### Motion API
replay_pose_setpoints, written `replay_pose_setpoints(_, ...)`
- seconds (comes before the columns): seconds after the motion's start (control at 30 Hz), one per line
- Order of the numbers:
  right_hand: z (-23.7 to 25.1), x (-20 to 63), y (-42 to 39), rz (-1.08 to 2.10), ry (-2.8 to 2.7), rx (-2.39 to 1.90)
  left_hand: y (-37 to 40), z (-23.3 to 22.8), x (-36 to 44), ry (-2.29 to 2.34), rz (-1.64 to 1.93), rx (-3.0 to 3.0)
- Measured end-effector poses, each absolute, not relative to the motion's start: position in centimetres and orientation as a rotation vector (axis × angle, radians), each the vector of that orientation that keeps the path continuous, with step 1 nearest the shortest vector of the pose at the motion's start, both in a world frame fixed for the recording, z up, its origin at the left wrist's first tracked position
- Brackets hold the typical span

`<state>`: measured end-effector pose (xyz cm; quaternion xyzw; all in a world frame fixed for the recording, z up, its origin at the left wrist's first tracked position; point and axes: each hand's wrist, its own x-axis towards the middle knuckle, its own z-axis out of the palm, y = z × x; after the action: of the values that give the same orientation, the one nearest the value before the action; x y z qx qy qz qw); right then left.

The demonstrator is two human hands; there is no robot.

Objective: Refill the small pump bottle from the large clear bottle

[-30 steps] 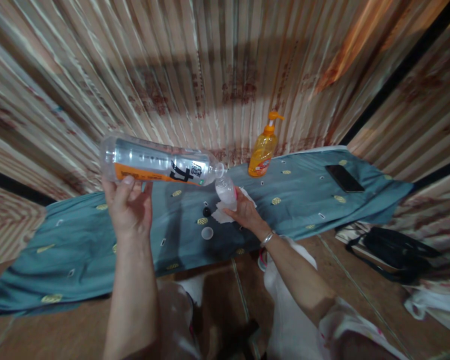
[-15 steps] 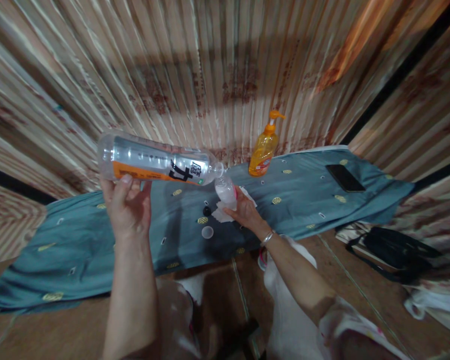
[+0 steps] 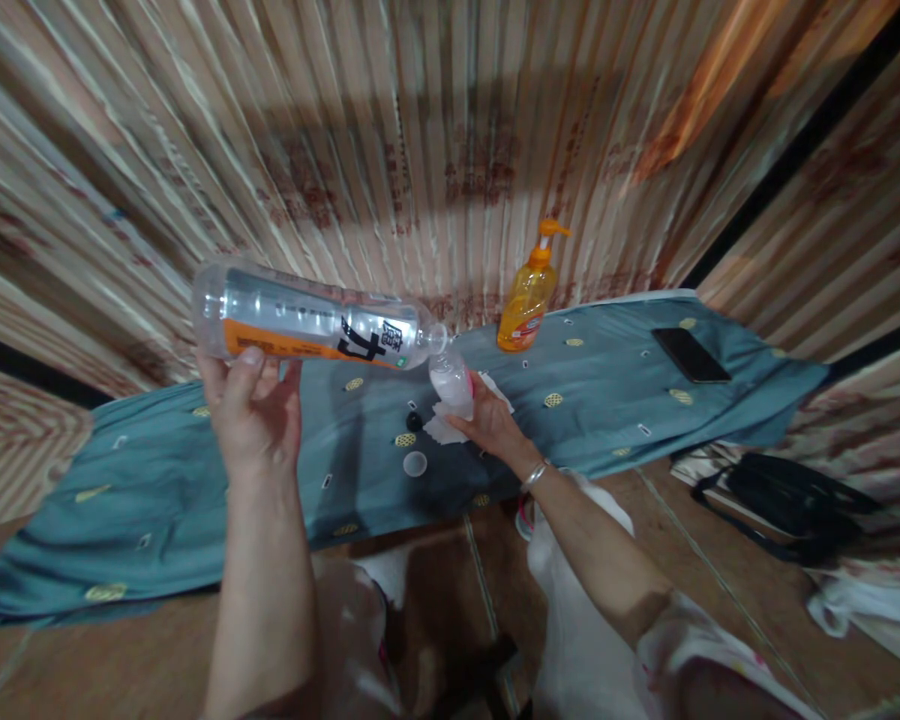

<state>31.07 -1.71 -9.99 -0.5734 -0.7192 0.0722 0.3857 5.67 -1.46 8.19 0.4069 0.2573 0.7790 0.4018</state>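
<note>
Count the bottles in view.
3: a large clear plastic bottle tilted in the left hand, a small white bottle in the right hand, an orange pump bottle standing on the blue cloth.

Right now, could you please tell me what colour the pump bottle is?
Orange, pump included; the pump bottle shows best in the head view, the only one.

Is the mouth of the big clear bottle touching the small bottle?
Cannot tell. In the head view the big clear bottle tilts its mouth right at the rim of the small bottle; contact or a gap is too small to see.
</note>
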Motion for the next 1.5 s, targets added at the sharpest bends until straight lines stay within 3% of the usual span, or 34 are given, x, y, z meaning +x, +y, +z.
replay_pose_setpoints(1.5, -10.06, 30.76, -1.35, 0.202, -1.806, -1.486, -1.45, 8.64, 6.28, 0.668, 1.97, 1.076)
